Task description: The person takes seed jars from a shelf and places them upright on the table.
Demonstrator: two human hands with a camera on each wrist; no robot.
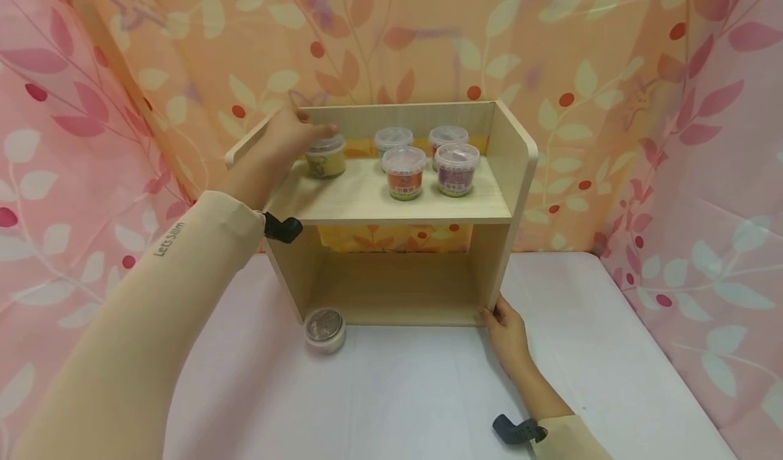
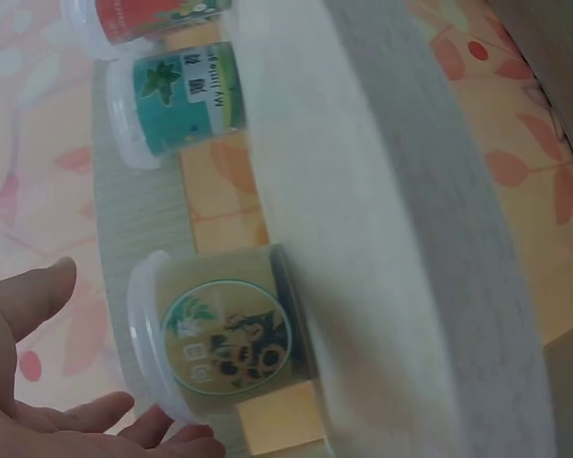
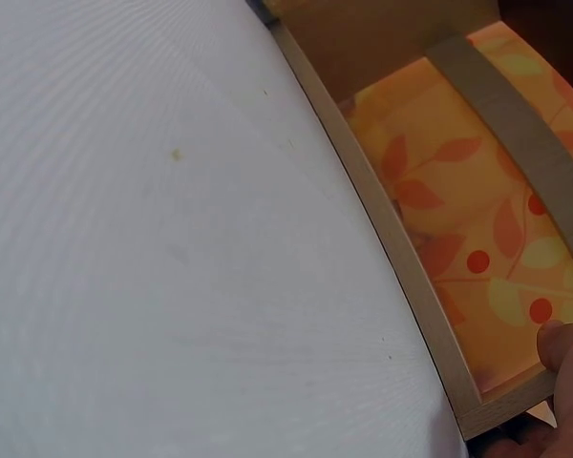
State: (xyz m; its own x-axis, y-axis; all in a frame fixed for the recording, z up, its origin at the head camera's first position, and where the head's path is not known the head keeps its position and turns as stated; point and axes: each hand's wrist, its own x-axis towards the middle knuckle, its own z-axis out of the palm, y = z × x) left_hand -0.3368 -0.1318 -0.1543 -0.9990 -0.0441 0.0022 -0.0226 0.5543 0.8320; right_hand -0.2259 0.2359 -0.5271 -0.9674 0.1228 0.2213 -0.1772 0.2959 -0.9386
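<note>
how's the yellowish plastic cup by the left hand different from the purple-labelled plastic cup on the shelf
Look: the yellowish plastic cup carries an oval sunflower label, the purple-labelled plastic cup a purple band.
Place: the yellowish cup stands left on the pale wooden shelf, the purple one right.
Hand: the left hand is at the yellowish cup; none is near the purple one.
Both are lidded and upright.

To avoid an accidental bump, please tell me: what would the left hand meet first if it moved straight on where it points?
The left hand would probably meet the translucent lid of the round yellow plastic tub, though any gap is hard to judge.
</note>
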